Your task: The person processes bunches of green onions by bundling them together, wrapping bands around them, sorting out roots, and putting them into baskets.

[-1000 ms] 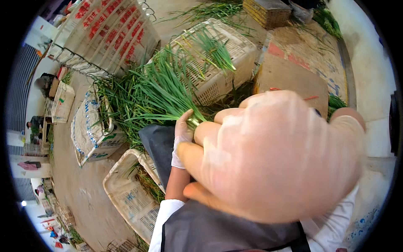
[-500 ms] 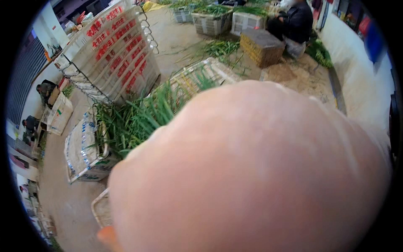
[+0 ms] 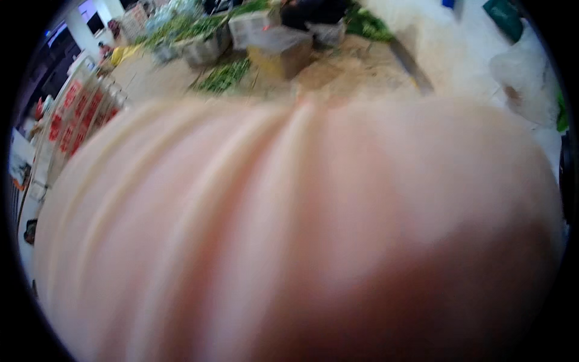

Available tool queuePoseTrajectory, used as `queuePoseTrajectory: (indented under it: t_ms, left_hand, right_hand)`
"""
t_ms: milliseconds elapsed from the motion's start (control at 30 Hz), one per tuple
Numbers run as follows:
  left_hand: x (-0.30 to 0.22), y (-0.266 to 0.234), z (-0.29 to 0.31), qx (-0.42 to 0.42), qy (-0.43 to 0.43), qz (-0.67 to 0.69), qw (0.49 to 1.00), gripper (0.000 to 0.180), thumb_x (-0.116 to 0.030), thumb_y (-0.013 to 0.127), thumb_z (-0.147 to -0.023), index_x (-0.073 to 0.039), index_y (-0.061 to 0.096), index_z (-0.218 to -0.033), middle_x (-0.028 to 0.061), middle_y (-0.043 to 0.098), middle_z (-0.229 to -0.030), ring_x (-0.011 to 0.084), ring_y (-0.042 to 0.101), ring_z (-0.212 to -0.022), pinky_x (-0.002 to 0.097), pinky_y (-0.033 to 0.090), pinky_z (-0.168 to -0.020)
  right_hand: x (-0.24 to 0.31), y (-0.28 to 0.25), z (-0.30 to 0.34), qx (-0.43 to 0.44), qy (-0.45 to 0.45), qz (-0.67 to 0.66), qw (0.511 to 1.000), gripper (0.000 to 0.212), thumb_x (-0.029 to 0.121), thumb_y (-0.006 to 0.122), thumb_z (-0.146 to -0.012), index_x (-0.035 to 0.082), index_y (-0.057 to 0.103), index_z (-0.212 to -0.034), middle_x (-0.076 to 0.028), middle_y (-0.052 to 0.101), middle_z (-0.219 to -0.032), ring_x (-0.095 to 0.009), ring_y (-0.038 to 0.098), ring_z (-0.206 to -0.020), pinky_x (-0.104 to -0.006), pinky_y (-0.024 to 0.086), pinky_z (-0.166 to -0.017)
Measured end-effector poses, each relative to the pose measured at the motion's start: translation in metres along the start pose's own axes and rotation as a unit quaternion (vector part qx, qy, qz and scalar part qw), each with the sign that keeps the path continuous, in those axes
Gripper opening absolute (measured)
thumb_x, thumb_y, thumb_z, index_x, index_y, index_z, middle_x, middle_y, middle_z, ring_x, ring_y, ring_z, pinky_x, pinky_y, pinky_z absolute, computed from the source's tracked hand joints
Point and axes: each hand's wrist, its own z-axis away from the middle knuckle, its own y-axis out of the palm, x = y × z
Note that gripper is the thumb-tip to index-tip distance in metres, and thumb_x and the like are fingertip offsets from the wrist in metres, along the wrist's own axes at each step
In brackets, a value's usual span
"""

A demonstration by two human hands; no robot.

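Observation:
A large, pale pinkish, creased shape covers most of the view, very close to the lens and blurred. It looks like my right hand [image 3: 253, 223], perhaps in a thin glove, though its edges are too smeared to be sure. No separate fingers show, so what it holds or touches cannot be made out. My left hand does not show. Beyond the shape, a pile of green leafy stalks [image 3: 223, 76] lies on the floor, with a yellowish-brown block-like box [image 3: 280, 53] to its right.
A stack of white crates with red markings [image 3: 78, 117] stands at the left. Crates heaped with greens [image 3: 205, 48] are at the back. A seated person in dark clothes [image 3: 313, 13] is behind the box. A pale wall [image 3: 434, 42] runs along the right, with a translucent plastic bag [image 3: 528, 78] near it.
The pale shape has spread leftward and now shows deep creases. The view has swung up and right. The near crate of greens is now out of sight, and the crate stack sits farther left.

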Motion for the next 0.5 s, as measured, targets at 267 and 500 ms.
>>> queuePoseTrajectory:
  t_ms: [267, 500]
  left_hand:
    - [-0.010, 0.010, 0.016, 0.019, 0.010, -0.030, 0.999, 0.019, -0.026, 0.061, -0.084, -0.007, 0.060, -0.085, 0.0082, 0.060, -0.063, 0.0240, 0.057, -0.048, 0.0360, 0.047, -0.034]
    - [0.007, -0.019, -0.017, -0.046, 0.037, 0.053, 0.997, 0.012, -0.012, 0.058, -0.086, -0.002, 0.060, -0.092, 0.0112, 0.064, -0.084, 0.0220, 0.062, -0.073, 0.0336, 0.050, -0.062]
  right_hand:
    - [0.051, -0.055, -0.146, -0.178, -0.121, 0.129, 0.968, 0.036, 0.026, 0.059, -0.089, 0.004, 0.056, -0.117, -0.012, 0.058, -0.113, -0.024, 0.055, -0.105, -0.0332, 0.044, -0.092]
    - [0.028, -0.048, -0.161, -0.170, -0.132, 0.140, 0.966, 0.036, 0.028, 0.059, -0.088, 0.004, 0.057, -0.115, -0.011, 0.059, -0.109, -0.023, 0.056, -0.102, -0.0326, 0.045, -0.091]
